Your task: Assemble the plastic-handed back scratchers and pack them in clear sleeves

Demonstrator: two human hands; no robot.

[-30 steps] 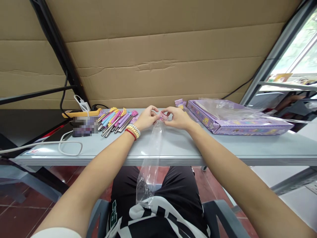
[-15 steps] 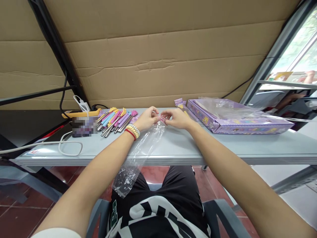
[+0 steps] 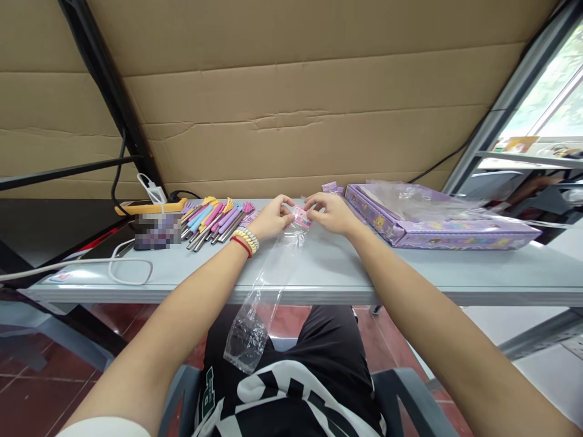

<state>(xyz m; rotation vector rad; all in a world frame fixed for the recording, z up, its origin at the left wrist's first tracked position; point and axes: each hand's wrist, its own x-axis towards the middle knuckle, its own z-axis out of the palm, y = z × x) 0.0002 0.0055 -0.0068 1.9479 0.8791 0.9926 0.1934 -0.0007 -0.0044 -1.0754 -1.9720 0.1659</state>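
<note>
My left hand (image 3: 272, 217) and my right hand (image 3: 331, 212) meet over the far middle of the grey table (image 3: 328, 267). Both pinch the pink header end (image 3: 301, 216) of a long clear plastic bag (image 3: 265, 291). The bag trails from my fingers across the table and hangs off its near edge over my lap. Bead and elastic bracelets circle my left wrist. A pile of utensils with pink, blue, purple and yellow handles (image 3: 214, 220) lies just left of my left hand.
A flat purple printed box (image 3: 437, 227) with loose clear film on it sits at the right. A yellow power strip (image 3: 150, 207) with a plug and white cable (image 3: 113, 267) lies at the left. A cardboard wall backs the table. A small purple packet (image 3: 329, 187) lies behind my right hand.
The hanging bag swung left from my lap, then partly back toward the middle. My hands stayed together at the bag's top, fingers shifting slightly on the pink header.
</note>
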